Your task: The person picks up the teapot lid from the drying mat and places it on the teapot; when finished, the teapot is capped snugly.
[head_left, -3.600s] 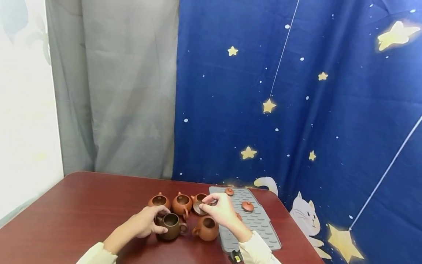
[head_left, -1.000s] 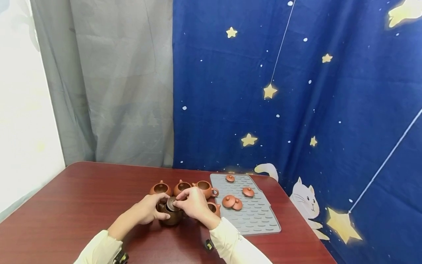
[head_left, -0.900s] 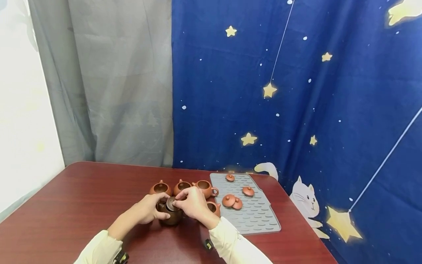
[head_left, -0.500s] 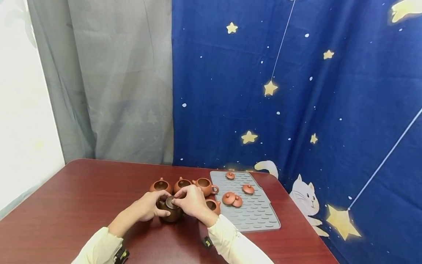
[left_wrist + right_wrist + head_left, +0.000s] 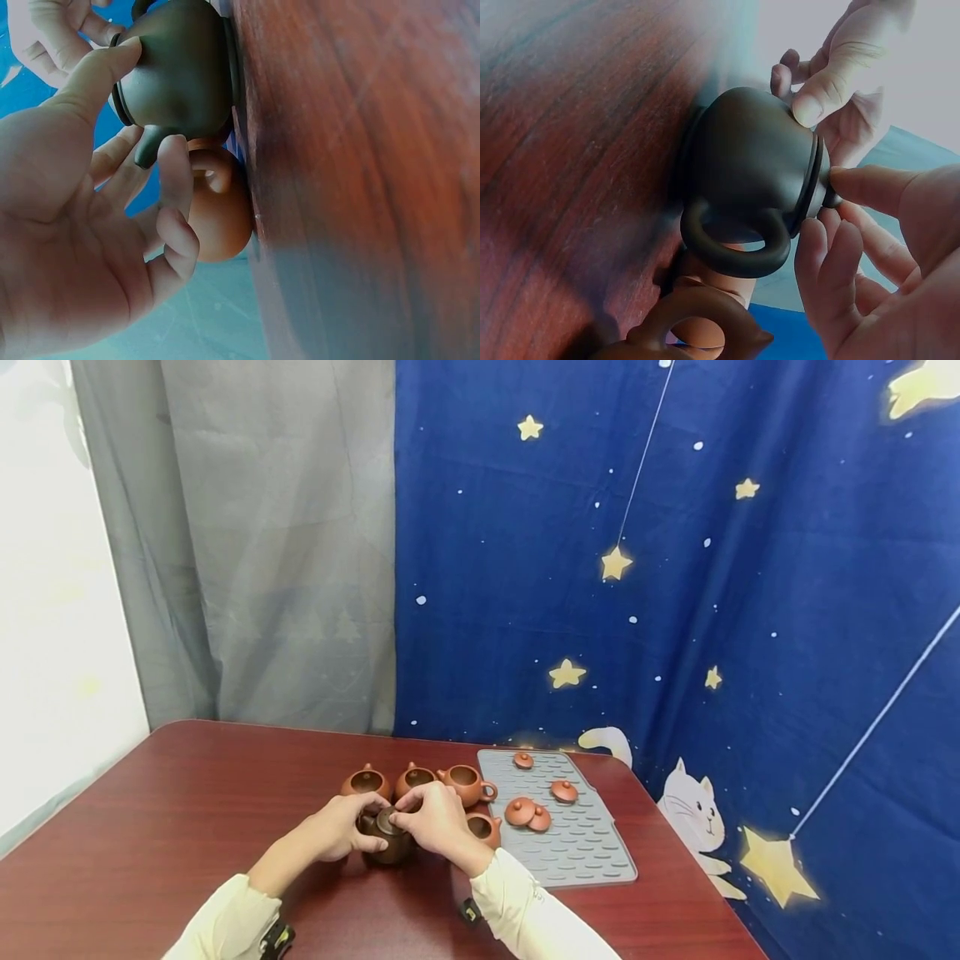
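A dark brown teapot (image 5: 387, 853) stands upright on the table. My left hand (image 5: 333, 831) grips its body from the left, thumb on the near side, around the spout (image 5: 152, 147) seen in the left wrist view. The dark lid (image 5: 819, 180) sits on the pot's mouth. Thumb and fingers of my right hand (image 5: 437, 818) pinch the lid at its knob (image 5: 832, 198). The pot's loop handle (image 5: 735, 255) points toward the right-hand side. Behind the hands are lidless reddish-brown teapots: one at left (image 5: 366, 783), a middle teapot (image 5: 415, 779) and a right teapot (image 5: 467, 787).
Another lidless reddish teapot (image 5: 486, 829) stands beside my right wrist, partly hidden. On the right, a grey ridged mat (image 5: 585, 856) carries several reddish lids, among them a back lid (image 5: 523, 761) and two overlapping ones. Curtains (image 5: 525, 568) hang behind the red-brown table (image 5: 247, 793).
My right hand has carried the dark lid left from among the reddish teapots to the dark pot. Tilted a second ago, the lid now lies level in the mouth. My left hand keeps its grip.
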Tool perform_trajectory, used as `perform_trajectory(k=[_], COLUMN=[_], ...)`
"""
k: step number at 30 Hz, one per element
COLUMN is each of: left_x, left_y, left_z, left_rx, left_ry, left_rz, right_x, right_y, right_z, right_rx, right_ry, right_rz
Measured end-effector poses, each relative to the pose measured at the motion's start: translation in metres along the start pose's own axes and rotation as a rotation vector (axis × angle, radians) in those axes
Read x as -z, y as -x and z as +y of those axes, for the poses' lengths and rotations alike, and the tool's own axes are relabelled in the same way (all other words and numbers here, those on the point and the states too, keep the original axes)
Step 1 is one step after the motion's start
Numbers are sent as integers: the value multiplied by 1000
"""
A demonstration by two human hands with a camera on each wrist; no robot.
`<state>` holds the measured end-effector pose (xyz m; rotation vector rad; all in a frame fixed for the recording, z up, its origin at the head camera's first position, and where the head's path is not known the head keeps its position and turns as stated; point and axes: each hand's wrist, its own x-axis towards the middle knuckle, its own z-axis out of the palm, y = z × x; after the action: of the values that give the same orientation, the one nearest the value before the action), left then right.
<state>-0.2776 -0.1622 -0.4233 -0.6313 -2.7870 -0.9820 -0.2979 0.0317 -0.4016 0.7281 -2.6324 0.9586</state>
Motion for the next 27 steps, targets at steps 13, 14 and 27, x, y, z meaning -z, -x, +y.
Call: perform_trajectory(k=[13, 14, 27], left_x=[1, 1, 5], left_y=[-3, -2, 0], left_z=[4, 4, 8], left_rx=[36, 40, 102], left_ry=[-61, -61, -147], left_rz=[2, 3, 1], right_x=[4, 5, 36], right_y=[0, 0, 11], right_z=[9, 9, 16], right_rx=[67, 71, 14], right_ry=[-69, -70, -159], right_rz=[-64, -69, -66])
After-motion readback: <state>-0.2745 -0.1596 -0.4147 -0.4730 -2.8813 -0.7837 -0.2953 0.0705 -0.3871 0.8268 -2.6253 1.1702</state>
